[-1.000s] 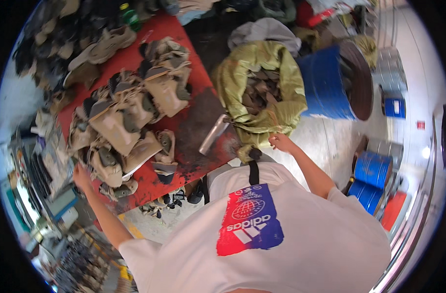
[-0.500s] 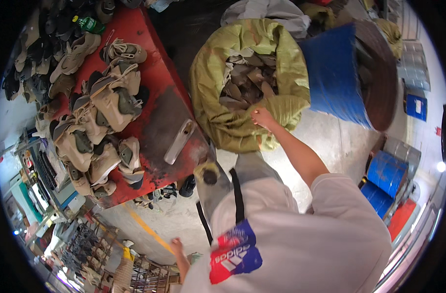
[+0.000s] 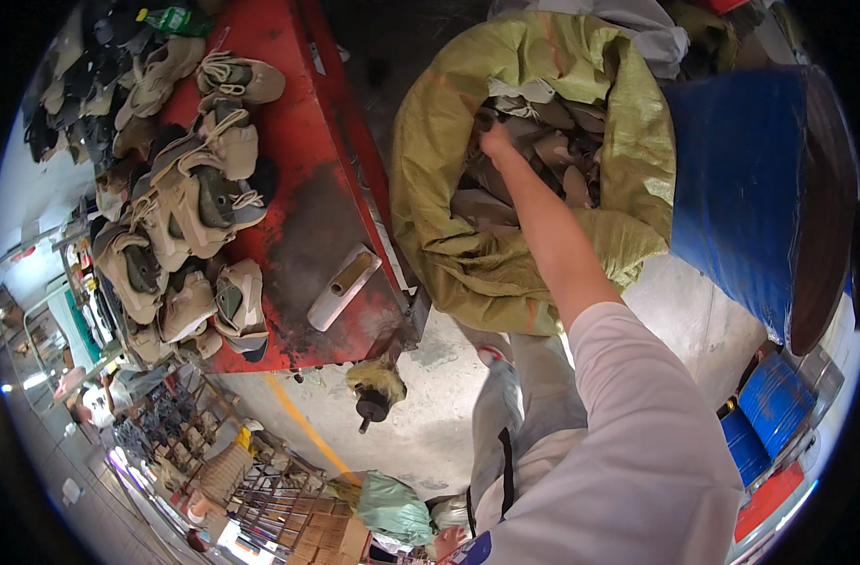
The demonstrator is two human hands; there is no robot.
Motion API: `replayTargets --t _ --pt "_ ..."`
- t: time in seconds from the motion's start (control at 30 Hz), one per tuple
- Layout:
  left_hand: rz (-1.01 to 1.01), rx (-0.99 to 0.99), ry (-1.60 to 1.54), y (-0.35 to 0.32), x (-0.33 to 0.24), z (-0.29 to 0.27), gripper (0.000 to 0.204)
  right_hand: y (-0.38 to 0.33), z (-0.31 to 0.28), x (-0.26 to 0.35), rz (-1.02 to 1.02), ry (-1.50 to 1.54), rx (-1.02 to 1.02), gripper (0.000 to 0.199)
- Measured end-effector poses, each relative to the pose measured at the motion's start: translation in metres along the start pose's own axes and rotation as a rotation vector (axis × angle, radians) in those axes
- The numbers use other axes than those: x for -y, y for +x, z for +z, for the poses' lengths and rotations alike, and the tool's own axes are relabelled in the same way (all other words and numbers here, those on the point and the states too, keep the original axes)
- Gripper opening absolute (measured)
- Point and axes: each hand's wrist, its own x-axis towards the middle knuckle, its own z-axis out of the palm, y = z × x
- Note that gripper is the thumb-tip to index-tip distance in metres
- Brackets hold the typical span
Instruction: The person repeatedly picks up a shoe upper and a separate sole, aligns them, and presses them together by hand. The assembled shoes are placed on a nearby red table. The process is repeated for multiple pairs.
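My right hand [image 3: 494, 141] reaches down into an open yellow-green woven sack [image 3: 468, 254]. Its fingers are buried among the beige and brown shoe pieces [image 3: 543, 151] that fill the sack, so the grip is hidden. My right arm stretches from the white sleeve at the lower right up to the sack. My left hand [image 3: 446, 540] shows only as a small patch low in the picture beside my torso, away from the sack, and its fingers are too small to read.
A red table [image 3: 308, 141] on the left carries several beige shoes [image 3: 199, 202] and a white block [image 3: 343, 287]. A tall blue drum [image 3: 741, 188] stands right of the sack. Smaller blue drums [image 3: 774, 405] sit lower right, and a green bag [image 3: 392, 508] lies on the floor.
I have leaned closer over the sack. My right hand has gone from the sack's near rim deep into the shoe pieces. My left hand left the table's edge and dropped beside my body.
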Motion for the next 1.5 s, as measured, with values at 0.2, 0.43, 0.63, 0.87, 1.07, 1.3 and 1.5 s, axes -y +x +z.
replayTargets --t 0.2,0.43,0.63,0.87,1.07,1.3,1.5 --pt "0.215 0.121 -0.23 0.01 -0.061 0.052 0.036 -0.078 -0.065 -0.007 -0.253 -0.029 -0.256 0.029" --pt "0.693 0.147 -0.029 -0.038 -0.201 0.121 0.037 -0.241 -0.257 0.008 -0.336 0.269 -0.029 0.028" --pt "0.946 0.297 -0.162 -0.157 -0.299 0.171 0.066 -0.461 -0.34 0.08 -1.037 -0.051 0.547 0.013" --pt "0.702 1.482 -0.8 -0.277 -0.273 0.229 0.095 -0.621 -0.391 0.05 -2.017 -0.534 0.525 0.033" --pt "0.661 1.435 -0.822 -0.324 -0.237 0.271 0.102 -0.643 -0.461 -0.009 -1.732 -0.507 0.643 0.036" --pt "0.616 1.685 -0.802 -0.354 -0.248 0.327 0.111 -0.637 -0.526 -0.02 -1.706 -0.397 0.639 0.036" --pt "0.73 1.242 -0.783 -0.365 -0.277 0.387 0.071 -0.599 -0.579 -0.016 -1.596 -0.374 0.453 0.044"
